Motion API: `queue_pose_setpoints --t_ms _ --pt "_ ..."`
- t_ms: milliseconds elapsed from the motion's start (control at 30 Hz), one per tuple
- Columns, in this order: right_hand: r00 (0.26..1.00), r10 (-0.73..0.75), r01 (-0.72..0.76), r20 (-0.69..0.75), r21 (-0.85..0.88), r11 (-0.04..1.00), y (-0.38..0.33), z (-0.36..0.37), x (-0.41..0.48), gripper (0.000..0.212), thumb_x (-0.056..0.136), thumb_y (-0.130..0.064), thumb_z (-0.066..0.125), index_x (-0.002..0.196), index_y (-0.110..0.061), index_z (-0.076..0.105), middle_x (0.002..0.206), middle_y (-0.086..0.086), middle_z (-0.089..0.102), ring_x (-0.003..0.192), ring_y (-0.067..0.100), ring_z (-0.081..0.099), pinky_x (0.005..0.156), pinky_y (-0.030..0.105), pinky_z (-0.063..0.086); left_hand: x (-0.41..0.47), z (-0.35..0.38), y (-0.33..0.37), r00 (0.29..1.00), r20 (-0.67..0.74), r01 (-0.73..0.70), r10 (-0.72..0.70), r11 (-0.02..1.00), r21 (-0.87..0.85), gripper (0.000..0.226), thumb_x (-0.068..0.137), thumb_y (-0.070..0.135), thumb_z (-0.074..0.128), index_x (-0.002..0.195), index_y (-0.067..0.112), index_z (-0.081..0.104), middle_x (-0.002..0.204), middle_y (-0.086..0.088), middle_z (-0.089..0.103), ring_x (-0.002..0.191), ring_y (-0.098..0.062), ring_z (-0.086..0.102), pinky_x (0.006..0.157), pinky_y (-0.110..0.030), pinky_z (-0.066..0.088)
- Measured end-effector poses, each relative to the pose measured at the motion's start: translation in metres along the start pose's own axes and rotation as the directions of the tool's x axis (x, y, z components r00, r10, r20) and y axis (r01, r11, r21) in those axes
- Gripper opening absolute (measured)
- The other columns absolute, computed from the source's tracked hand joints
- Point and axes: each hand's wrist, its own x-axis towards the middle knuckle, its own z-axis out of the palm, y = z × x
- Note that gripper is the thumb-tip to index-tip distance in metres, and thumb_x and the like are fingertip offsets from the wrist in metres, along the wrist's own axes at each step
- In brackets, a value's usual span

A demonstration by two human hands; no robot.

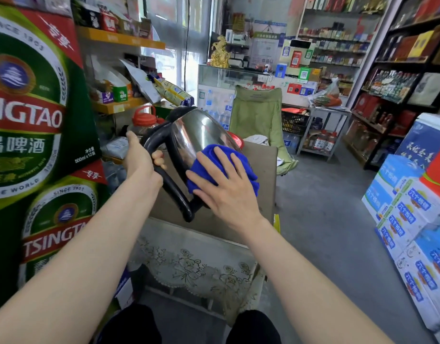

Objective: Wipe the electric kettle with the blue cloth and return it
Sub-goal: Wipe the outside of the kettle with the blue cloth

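A shiny steel electric kettle [199,131] with a black handle is held tilted in the air above a small table. My left hand [142,157] is wrapped around the black handle. A bunched blue cloth [209,157] lies against the kettle's lower side. My right hand [224,184] presses flat on the cloth with its fingers spread, pinning it to the kettle's body. The kettle's base is hidden behind the cloth and hand.
Below the kettle stands a brown table [258,170] with a lace cover [196,266] in front. Stacked green beer cartons [27,120] rise close on the left. Blue and white boxes [412,219] stand at the right. A green folding chair [256,112] sits behind the table.
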Motion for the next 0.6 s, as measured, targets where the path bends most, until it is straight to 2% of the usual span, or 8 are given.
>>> queue_pose_setpoints --t_ms 100,200,333,433,467,533,600 --pt "0.995 0.091 -0.089 -0.050 0.029 0.996 0.009 -0.010 0.024 0.037 0.102 -0.042 0.053 0.135 -0.031 0.066 0.151 0.007 0.054 0.141 0.038 0.048 0.115 0.057 0.036 0.003 -0.003 0.001 0.997 0.081 -0.003 0.012 0.994 -0.110 0.047 0.096 0.057 0.041 0.072 0.019 0.054 0.042 0.005 0.032 0.035 -0.009 0.026 0.037 -0.022 0.021" --pt "0.950 0.303 -0.283 -0.074 0.202 0.938 0.003 -0.023 0.057 0.041 0.103 -0.043 0.046 0.137 -0.029 0.065 0.152 0.008 0.053 0.141 0.038 0.047 0.115 0.057 0.036 0.011 -0.007 0.002 0.985 0.163 -0.019 0.051 0.980 -0.196 0.044 0.096 0.047 0.040 0.060 0.021 0.047 0.040 0.006 0.029 0.036 -0.010 0.023 0.040 -0.023 0.019" --pt "0.870 0.492 -0.479 0.042 0.310 0.821 -0.012 -0.047 0.112 0.046 0.105 -0.042 0.037 0.144 -0.024 0.055 0.150 0.008 0.053 0.135 0.035 0.051 0.111 0.055 0.039 0.018 -0.012 -0.002 0.965 0.246 -0.038 0.087 0.980 -0.195 0.042 0.094 0.042 0.036 0.058 0.022 0.041 0.038 0.007 0.026 0.033 -0.010 0.021 0.038 -0.023 0.019" --pt "0.813 0.554 -0.575 0.181 0.403 0.713 -0.003 -0.063 0.140 0.041 0.107 -0.043 0.038 0.135 -0.017 0.054 0.137 0.006 0.059 0.119 0.033 0.058 0.090 0.042 0.043 0.018 -0.019 -0.007 0.942 0.317 -0.050 0.113 0.978 -0.201 0.033 0.086 0.041 0.044 0.059 0.022 0.041 0.038 0.008 0.026 0.032 -0.009 0.021 0.038 -0.022 0.019" --pt "0.776 0.581 -0.626 0.247 0.421 0.657 0.003 -0.066 0.143 0.040 0.107 -0.045 0.036 0.130 -0.017 0.054 0.134 0.007 0.060 0.114 0.033 0.060 0.081 0.040 0.040 0.018 -0.022 -0.006 0.936 0.331 -0.053 0.120 0.977 -0.205 0.028 0.078 0.042 0.049 0.060 0.022 0.042 0.038 0.008 0.027 0.032 -0.009 0.022 0.038 -0.022 0.019" --pt "0.662 0.642 -0.744 0.386 0.435 0.506 0.021 -0.064 0.137 0.042 0.108 -0.047 0.032 0.124 -0.016 0.056 0.128 0.010 0.063 0.110 0.033 0.060 0.077 0.038 0.036 0.018 -0.027 -0.002 0.940 0.314 -0.070 0.135 0.976 -0.207 0.028 0.072 0.046 0.054 0.063 0.020 0.048 0.038 0.007 0.027 0.032 -0.009 0.022 0.038 -0.022 0.018" --pt "0.523 0.683 -0.847 0.510 0.398 0.351 0.038 -0.057 0.121 0.047 0.109 -0.045 0.026 0.122 -0.014 0.059 0.125 0.012 0.064 0.114 0.033 0.059 0.085 0.040 0.041 0.018 -0.029 0.004 0.951 0.269 -0.105 0.155 0.976 -0.190 0.033 0.088 0.048 0.047 0.068 0.021 0.048 0.038 0.007 0.028 0.032 -0.009 0.022 0.037 -0.022 0.017"
